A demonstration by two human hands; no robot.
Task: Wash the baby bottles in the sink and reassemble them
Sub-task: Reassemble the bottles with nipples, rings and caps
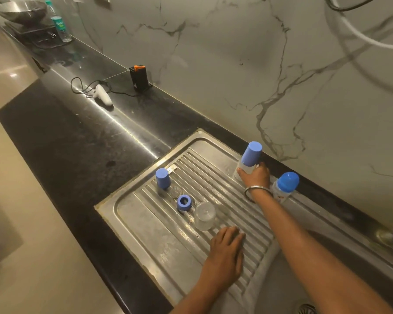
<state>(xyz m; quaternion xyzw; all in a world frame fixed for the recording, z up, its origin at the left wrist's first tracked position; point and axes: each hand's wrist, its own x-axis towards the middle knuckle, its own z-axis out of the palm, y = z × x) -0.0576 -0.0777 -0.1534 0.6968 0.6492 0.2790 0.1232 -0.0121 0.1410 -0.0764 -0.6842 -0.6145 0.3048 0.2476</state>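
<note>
My right hand [255,177] grips the clear body of a baby bottle with a tall blue cap [251,155], standing at the far edge of the steel drainboard [145,220]. A second assembled bottle with a blue domed cap [285,185] stands just right of that wrist. My left hand [227,248] rests flat, fingers straight, on the ribbed drainboard. In front of it a clear bottle body [204,215] lies on its side. A blue screw ring [184,202], a clear teat [175,191] and a blue cap [163,178] sit to the left.
The sink basin with its drain [306,309] is at the lower right. On the black counter [73,150] lie a white controller with a cable [103,94] and a black and orange device [139,77]. A water bottle [59,22] and a wok stand far left.
</note>
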